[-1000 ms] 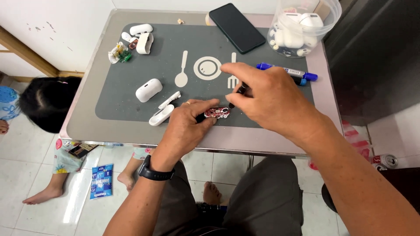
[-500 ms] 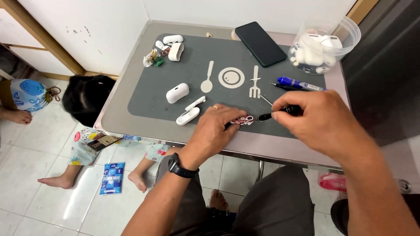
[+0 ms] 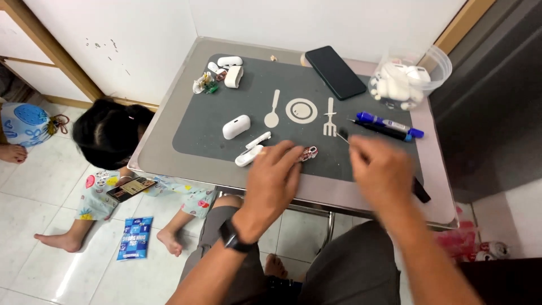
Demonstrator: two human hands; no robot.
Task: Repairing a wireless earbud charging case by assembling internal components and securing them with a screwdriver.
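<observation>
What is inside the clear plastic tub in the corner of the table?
The clear plastic tub holds a pile of small white cases, heaped together. Whatever lies beneath the top ones is covered, so their number cannot be told.

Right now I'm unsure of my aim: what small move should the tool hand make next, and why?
Probably bring the right hand a little left, so the thin tool's tip meets the small red-and-white part. The left hand pins that part on the grey mat, and the tip sits clear of it, to its right near the printed fork.
</observation>
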